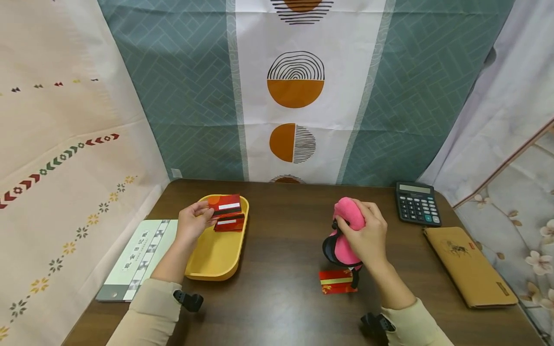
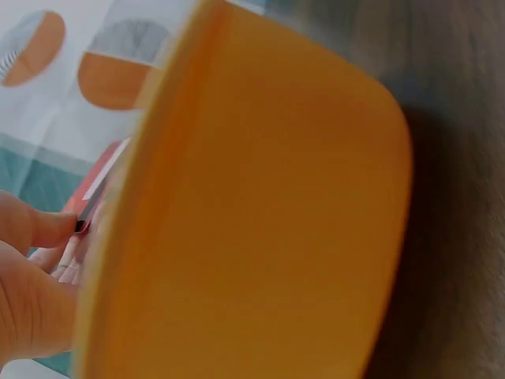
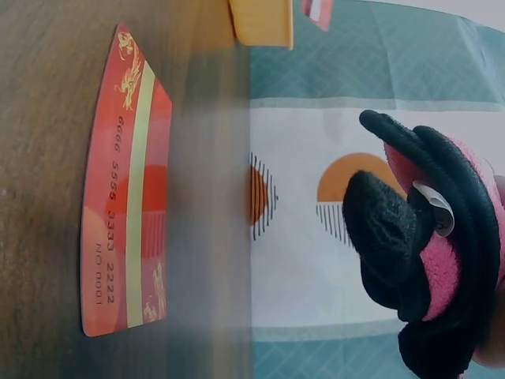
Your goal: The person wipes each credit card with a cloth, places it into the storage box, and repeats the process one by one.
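My left hand [image 1: 193, 223] pinches a red bank card [image 1: 225, 203] with a white strip and a dark stripe, over the far part of a yellow tray [image 1: 213, 275]. A second red card [image 1: 229, 223] shows just below it; whether it lies in the tray or is also held, I cannot tell. On the right, my right hand [image 1: 367, 230] grips a soft pink and black plush item [image 1: 347, 216], raised above the table. Under it, a red card [image 3: 125, 189] with a gold stripe and printed numbers lies flat on the table.
A pale green notebook [image 1: 137, 254] lies left of the tray, partly behind my left forearm. At the back right sits a black calculator [image 1: 417, 204], with a tan notebook [image 1: 469, 266] in front of it. Hanging cloths border the brown table [image 1: 277, 240].
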### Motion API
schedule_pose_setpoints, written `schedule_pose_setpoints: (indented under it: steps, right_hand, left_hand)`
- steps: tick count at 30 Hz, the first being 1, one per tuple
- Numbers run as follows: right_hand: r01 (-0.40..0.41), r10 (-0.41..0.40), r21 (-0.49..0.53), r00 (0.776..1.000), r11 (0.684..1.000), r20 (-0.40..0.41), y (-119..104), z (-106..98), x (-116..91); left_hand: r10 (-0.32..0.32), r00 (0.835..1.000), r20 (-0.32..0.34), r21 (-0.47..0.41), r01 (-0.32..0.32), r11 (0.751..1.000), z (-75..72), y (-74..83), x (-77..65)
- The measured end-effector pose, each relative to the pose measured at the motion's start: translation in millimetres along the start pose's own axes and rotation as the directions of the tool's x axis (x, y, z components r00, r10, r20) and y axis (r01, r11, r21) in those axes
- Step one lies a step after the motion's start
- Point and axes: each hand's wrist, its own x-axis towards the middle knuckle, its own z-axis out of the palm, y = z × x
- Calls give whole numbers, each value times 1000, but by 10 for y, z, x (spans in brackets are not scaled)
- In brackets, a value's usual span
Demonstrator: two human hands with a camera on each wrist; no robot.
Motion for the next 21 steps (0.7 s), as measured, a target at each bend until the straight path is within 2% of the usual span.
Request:
schedule_pose_setpoints:
  steps: [6, 14, 18, 20, 21]
  right_hand:
    - [-11, 11, -15, 1000, 1000, 16, 19, -7, -18]
    - [-16, 16, -15, 999, 1000, 33, 37, -4, -33]
    - [-22, 22, -13, 999, 1000, 35, 33, -10, -38]
    - [-20, 21, -18, 999, 1000, 35, 33, -12, -41]
    - [-19, 20, -21, 999, 1000, 34, 35, -12, -40]
  left_hand:
    - [-48, 997, 56, 62, 44, 997, -30, -207, 102]
    - [-58, 988, 140, 124, 41, 991, 11, -314, 139]
    - [-53, 989, 140, 169, 29, 985, 12, -331, 141]
    - [-45, 991, 127, 228, 15, 974, 6, -336, 143]
    - [-33, 992, 118, 279, -1, 960, 2, -337, 144]
